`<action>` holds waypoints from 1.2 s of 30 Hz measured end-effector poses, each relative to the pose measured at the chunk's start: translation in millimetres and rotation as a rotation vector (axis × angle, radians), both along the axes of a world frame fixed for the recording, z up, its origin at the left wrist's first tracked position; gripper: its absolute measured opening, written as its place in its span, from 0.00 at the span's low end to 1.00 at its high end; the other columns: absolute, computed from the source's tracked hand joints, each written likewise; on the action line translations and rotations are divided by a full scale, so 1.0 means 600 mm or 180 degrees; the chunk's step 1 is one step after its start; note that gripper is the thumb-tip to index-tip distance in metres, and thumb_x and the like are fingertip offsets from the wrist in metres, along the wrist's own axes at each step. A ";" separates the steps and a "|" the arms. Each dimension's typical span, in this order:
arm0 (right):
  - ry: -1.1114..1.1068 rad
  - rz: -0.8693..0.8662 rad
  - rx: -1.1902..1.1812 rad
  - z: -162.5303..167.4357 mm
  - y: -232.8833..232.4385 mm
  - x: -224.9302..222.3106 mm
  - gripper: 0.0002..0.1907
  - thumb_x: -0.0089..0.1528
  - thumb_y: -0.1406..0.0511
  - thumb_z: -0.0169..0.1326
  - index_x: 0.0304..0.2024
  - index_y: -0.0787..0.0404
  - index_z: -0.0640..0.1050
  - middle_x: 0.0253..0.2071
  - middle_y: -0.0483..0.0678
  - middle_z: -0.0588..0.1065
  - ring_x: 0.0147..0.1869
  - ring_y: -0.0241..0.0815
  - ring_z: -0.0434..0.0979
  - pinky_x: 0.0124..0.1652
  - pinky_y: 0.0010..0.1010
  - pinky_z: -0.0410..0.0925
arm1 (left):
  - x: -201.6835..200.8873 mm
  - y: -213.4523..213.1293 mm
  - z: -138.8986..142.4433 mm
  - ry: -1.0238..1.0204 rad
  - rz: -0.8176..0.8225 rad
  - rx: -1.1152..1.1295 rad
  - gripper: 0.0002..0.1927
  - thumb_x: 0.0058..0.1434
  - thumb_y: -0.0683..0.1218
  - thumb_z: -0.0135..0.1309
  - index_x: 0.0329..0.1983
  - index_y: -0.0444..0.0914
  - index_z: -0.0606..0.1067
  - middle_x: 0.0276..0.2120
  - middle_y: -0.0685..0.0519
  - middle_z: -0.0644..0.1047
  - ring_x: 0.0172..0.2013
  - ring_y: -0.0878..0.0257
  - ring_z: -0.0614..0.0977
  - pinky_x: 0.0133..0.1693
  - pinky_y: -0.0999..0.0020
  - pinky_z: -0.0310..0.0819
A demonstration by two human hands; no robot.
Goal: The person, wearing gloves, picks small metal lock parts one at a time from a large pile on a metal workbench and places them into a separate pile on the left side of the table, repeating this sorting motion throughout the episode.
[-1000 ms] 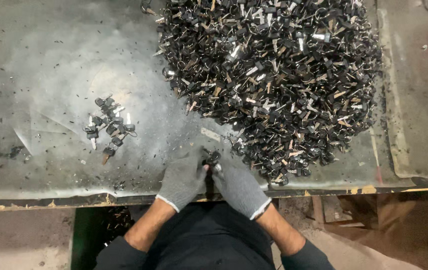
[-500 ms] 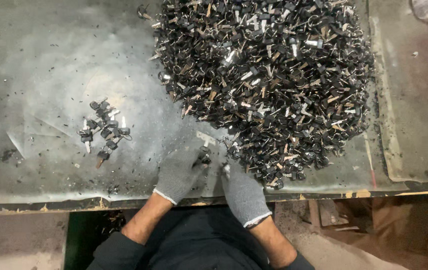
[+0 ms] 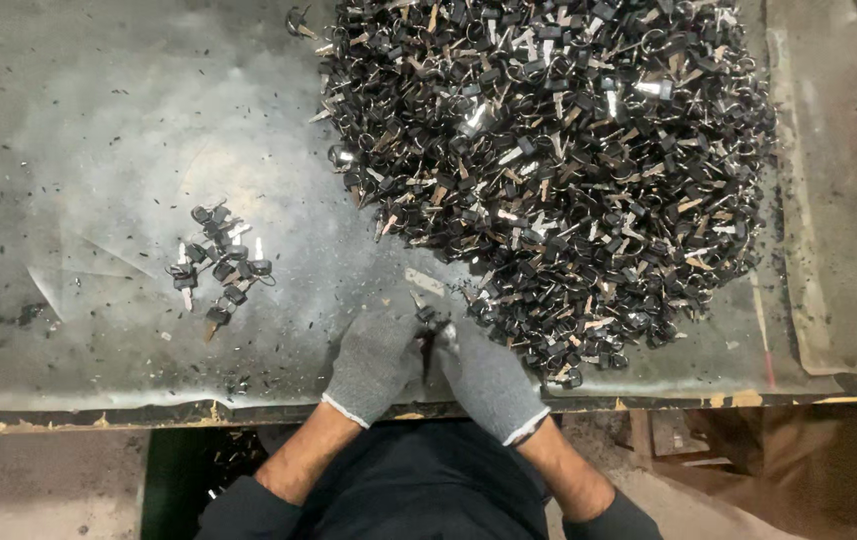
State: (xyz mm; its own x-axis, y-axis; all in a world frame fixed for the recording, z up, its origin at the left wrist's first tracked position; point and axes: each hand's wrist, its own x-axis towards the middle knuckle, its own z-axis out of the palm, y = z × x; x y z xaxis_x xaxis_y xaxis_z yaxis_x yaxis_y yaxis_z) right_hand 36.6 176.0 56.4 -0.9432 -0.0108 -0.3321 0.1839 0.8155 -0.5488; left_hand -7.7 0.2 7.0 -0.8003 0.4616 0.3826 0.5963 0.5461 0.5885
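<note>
Together, both hands point(image 3: 435, 360) pinch small black key point(image 3: 426, 335); orientation unclear

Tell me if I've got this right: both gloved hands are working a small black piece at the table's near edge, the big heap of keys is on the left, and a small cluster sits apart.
Not quite. The head view shows the big heap of keys on the right; the small cluster sits apart on the left. Both gloved hands, left hand and right hand, do meet on a small black piece at the table's near edge.

Single head cam, looks straight down, close over workbench point(image 3: 98, 120) near edge; no 2nd view.
</note>
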 end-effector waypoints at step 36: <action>0.0922 0.0808 0.1539 -0.006 -0.007 0.023 0.12 0.64 0.67 0.50 0.47 0.67 0.73 0.38 0.61 0.78 0.39 0.56 0.84 0.32 0.42 0.76 | 0.028 0.001 0.014 0.0318 0.0265 -0.0082 0.21 0.45 0.39 0.59 0.46 0.38 0.78 0.39 0.43 0.79 0.38 0.42 0.80 0.39 0.47 0.76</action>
